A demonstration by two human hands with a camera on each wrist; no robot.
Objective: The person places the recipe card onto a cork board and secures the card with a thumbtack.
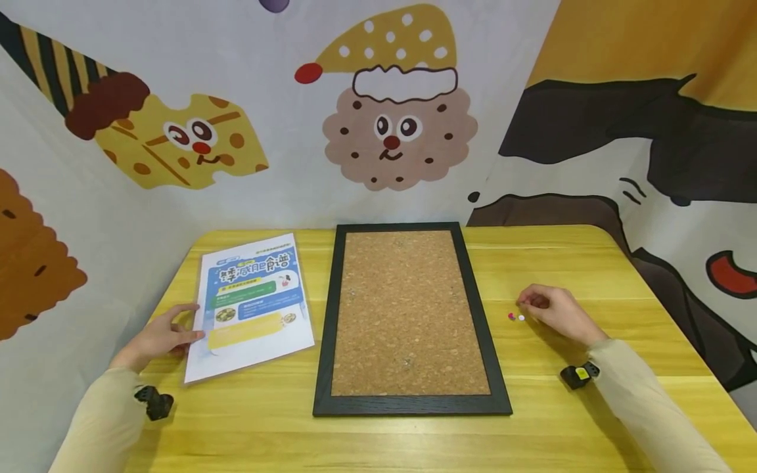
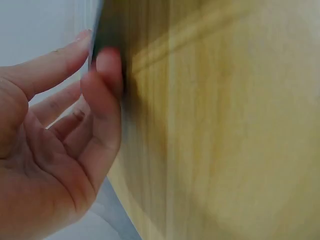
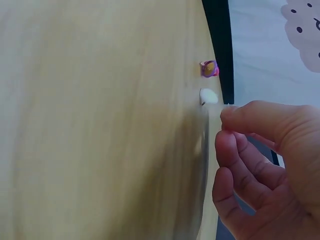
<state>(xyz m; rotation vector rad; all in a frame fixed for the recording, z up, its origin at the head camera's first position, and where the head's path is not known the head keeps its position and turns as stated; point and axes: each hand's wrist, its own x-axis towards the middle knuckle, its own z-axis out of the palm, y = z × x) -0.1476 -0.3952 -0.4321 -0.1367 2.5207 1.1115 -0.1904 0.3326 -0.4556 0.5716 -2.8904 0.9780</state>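
Observation:
At the left of the table, my left hand (image 1: 162, 338) pinches the left edge of a printed poster sheet (image 1: 257, 335), thumb on top and fingers underneath. The left wrist view shows the sheet's edge (image 2: 95, 35) between thumb and fingers. To the right of the black-framed cork board (image 1: 411, 309), my right hand (image 1: 558, 312) has its thumb and fingertips together. A tiny thin point, like that of a thumbtack (image 3: 229, 105), shows at these fingertips; the rest is hidden. Beside them on the table lie a white thumbtack (image 3: 208, 96) and a pink, multicoloured small piece (image 3: 209, 69).
The board lies flat in the middle of the yellow wood table (image 1: 414, 447), between the two hands. Behind the table's far edge hangs a cloth backdrop (image 1: 284, 197) with cartoon prints. Each wrist wears a small black camera (image 1: 155, 402).

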